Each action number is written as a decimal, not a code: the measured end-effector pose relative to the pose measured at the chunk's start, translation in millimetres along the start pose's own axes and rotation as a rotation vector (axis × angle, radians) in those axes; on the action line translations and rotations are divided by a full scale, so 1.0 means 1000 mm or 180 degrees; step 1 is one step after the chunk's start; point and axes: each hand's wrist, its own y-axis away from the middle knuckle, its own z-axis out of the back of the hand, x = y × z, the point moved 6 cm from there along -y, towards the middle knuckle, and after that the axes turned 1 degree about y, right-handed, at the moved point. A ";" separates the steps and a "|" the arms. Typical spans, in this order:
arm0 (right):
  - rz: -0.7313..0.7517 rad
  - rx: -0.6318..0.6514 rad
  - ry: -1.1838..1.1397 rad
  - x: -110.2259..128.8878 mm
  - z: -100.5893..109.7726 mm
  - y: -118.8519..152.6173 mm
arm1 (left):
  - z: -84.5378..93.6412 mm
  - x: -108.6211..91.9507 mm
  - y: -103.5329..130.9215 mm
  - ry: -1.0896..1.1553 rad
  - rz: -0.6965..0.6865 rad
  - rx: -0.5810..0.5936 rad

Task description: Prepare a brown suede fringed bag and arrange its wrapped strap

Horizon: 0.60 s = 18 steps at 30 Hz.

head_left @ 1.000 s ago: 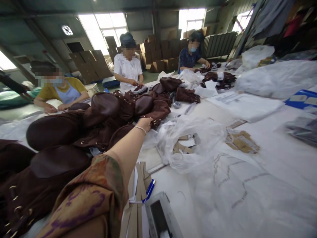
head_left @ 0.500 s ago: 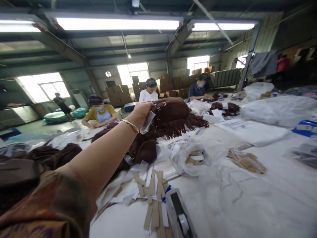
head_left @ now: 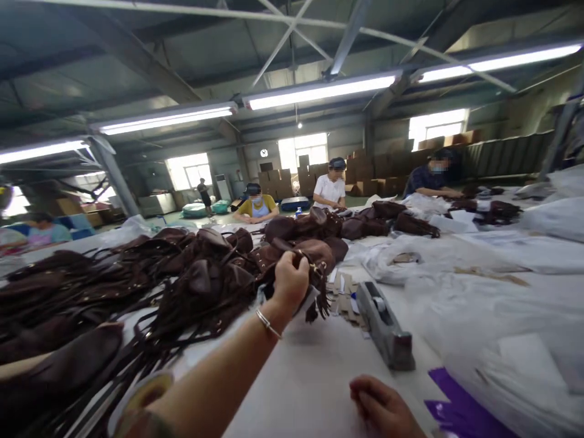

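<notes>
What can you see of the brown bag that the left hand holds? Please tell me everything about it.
The brown bag looks like dark suede with a rounded flap, small metal rings and a fringe that hangs from its lower edge. The left hand is shut on its near side and holds it just above the white table. A pale tag or wrapper shows under the hand. The bag lies next to the pile of bags of the same kind. The right hand does not touch it.
</notes>
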 end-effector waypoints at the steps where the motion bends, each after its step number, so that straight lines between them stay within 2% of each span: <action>1: 0.0082 -0.0003 0.0060 -0.002 -0.001 0.001 | -0.002 0.020 0.036 -0.0113 0.0121 0.0233; 4: 0.0357 -0.0145 0.0402 -0.008 0.000 0.006 | -0.013 0.064 0.139 -0.0185 0.0370 0.1012; 6: 0.0468 -0.0276 0.0555 -0.008 0.002 0.009 | -0.011 0.078 0.190 -0.0083 0.0410 0.1495; 7: 0.0493 -0.0332 0.0632 -0.007 0.002 0.010 | -0.004 0.081 0.208 -0.0030 0.0388 0.1665; 9: 0.0490 -0.0408 0.0795 -0.005 0.001 0.012 | 0.016 0.083 0.227 -0.0103 0.0164 0.1910; 13: 0.0539 -0.0416 0.1183 0.000 -0.006 0.013 | 0.060 0.093 0.231 -0.1144 -0.0711 0.2201; 15: 0.0628 -0.0414 0.1382 0.002 -0.011 0.014 | 0.070 0.101 0.233 -0.1584 -0.0985 0.2257; 18: 0.0902 -0.0552 0.1680 0.008 -0.022 0.021 | 0.065 0.100 0.243 -0.1799 -0.1188 0.2297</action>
